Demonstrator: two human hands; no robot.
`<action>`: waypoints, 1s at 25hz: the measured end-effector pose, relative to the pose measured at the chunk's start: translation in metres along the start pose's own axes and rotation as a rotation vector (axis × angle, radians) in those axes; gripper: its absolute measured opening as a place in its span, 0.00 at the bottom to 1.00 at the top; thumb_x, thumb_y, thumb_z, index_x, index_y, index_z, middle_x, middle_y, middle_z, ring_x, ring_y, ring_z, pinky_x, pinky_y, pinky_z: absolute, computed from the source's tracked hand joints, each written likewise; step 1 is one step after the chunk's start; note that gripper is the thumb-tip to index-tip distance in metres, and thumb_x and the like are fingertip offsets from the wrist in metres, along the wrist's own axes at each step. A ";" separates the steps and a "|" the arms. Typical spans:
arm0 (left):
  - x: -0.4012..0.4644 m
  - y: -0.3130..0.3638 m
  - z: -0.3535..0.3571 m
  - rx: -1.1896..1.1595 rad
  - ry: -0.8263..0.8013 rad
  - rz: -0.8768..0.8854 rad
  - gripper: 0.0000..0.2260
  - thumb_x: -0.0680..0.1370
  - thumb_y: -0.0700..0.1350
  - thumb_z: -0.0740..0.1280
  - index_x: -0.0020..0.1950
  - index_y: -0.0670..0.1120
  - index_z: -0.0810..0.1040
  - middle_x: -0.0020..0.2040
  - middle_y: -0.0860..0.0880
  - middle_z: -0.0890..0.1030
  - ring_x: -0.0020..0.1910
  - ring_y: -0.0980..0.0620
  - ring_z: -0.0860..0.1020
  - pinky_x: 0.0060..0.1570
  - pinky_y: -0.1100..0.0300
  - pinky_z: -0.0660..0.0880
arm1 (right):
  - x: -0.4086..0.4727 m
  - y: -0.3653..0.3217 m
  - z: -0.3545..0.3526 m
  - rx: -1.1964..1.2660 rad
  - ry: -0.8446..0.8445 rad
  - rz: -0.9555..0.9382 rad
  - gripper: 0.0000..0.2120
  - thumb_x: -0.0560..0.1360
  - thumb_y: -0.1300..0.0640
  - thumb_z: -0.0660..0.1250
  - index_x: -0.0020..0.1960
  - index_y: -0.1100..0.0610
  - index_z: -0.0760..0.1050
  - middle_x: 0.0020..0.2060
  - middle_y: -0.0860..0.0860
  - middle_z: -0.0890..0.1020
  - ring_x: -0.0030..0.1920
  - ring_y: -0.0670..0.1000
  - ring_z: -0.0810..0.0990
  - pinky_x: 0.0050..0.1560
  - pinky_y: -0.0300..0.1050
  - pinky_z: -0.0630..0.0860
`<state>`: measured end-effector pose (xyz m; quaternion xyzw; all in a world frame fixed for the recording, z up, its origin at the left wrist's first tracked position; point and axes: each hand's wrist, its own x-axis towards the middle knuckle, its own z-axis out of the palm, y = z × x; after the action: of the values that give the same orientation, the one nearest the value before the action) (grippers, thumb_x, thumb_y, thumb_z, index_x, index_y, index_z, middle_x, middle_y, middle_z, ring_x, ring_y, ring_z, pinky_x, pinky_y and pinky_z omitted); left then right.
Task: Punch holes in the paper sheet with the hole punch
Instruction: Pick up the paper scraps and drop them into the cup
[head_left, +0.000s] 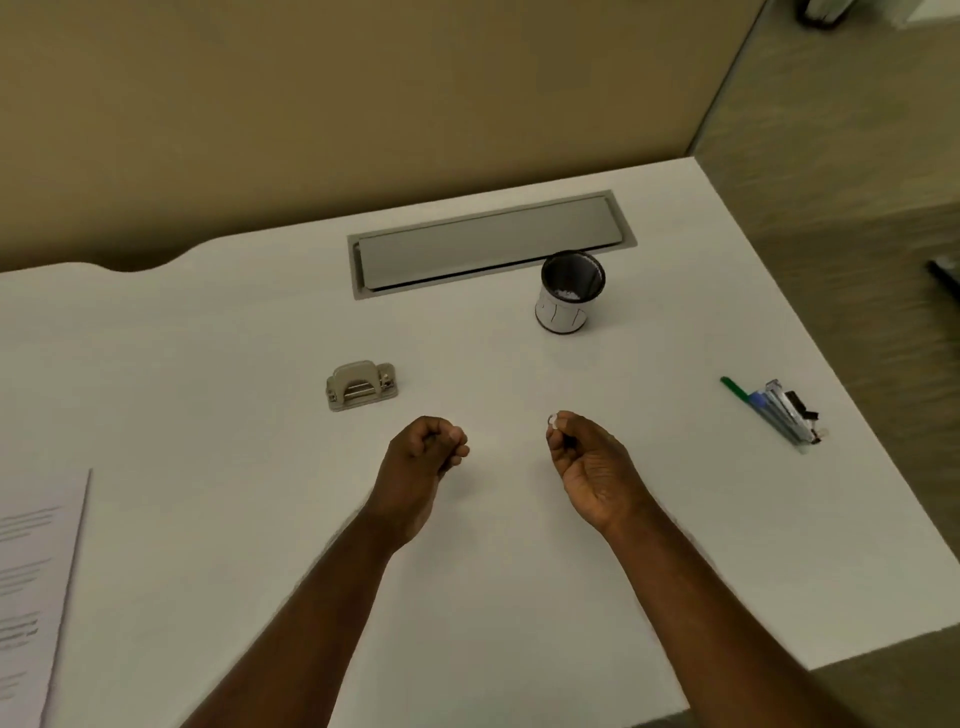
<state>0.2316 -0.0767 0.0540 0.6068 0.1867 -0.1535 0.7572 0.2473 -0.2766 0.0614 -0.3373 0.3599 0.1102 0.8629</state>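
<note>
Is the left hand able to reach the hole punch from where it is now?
Probably yes. The hole punch sits on the desk just beyond the left hand, with nothing lying between them.

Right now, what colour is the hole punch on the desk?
The hole punch is beige or light tan all over, seen best in the head view.

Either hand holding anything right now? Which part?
Right hand pinches a small white bit at its fingertips; too small to identify or say which part. Left hand is curled, nothing visible in its grip. Hole punch untouched.
</note>
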 end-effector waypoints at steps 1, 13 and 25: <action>0.017 0.015 0.018 0.022 -0.016 0.039 0.04 0.78 0.37 0.64 0.43 0.42 0.74 0.39 0.48 0.78 0.38 0.55 0.77 0.43 0.65 0.75 | 0.012 -0.020 0.009 -0.007 -0.007 -0.036 0.08 0.72 0.72 0.65 0.37 0.63 0.79 0.31 0.54 0.82 0.33 0.47 0.81 0.35 0.34 0.79; 0.199 0.096 0.155 0.724 0.158 0.399 0.01 0.70 0.39 0.72 0.41 0.43 0.83 0.35 0.50 0.82 0.37 0.52 0.79 0.45 0.56 0.79 | 0.155 -0.156 0.093 -1.319 0.052 -0.763 0.04 0.67 0.66 0.71 0.40 0.61 0.84 0.37 0.55 0.85 0.39 0.52 0.83 0.46 0.47 0.81; 0.212 0.094 0.157 0.891 0.206 0.497 0.09 0.74 0.43 0.68 0.53 0.52 0.81 0.49 0.54 0.85 0.51 0.56 0.81 0.55 0.49 0.76 | 0.169 -0.170 0.096 -1.473 -0.077 -0.868 0.03 0.67 0.68 0.72 0.40 0.62 0.82 0.39 0.58 0.84 0.38 0.52 0.81 0.45 0.49 0.81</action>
<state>0.4772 -0.2107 0.0658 0.9083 0.0271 0.0267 0.4166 0.4945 -0.3496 0.0789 -0.9160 0.0058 -0.0128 0.4009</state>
